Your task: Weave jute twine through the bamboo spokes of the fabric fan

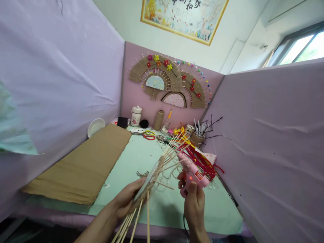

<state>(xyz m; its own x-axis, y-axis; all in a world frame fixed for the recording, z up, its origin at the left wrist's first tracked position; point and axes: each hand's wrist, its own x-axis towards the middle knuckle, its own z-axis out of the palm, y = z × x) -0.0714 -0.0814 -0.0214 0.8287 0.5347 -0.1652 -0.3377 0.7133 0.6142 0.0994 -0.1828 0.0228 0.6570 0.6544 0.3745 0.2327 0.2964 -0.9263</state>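
My left hand [128, 197] is closed on the flat base of a fan frame [153, 175], tilted nearly edge-on above the table. Thin wooden sticks [136, 219] spread from its edge, some toward me and others away. In my right hand [193, 199] is a pink glue gun [192, 170] with a small orange light glowing on its side. Its nozzle points up and left, close to the far sticks; whether it touches one I cannot tell. A dark cord hangs below the grip.
Brown cardboard [86, 162] lies on the left of the pale green table [113, 182]. Scissors [149, 135], a twine spool [159, 120], a white jar [136, 116] and red pipe cleaners [202, 162] sit toward the back. Finished fans [157, 67] are pinned on the pink panel. Cloth-covered walls flank both sides.
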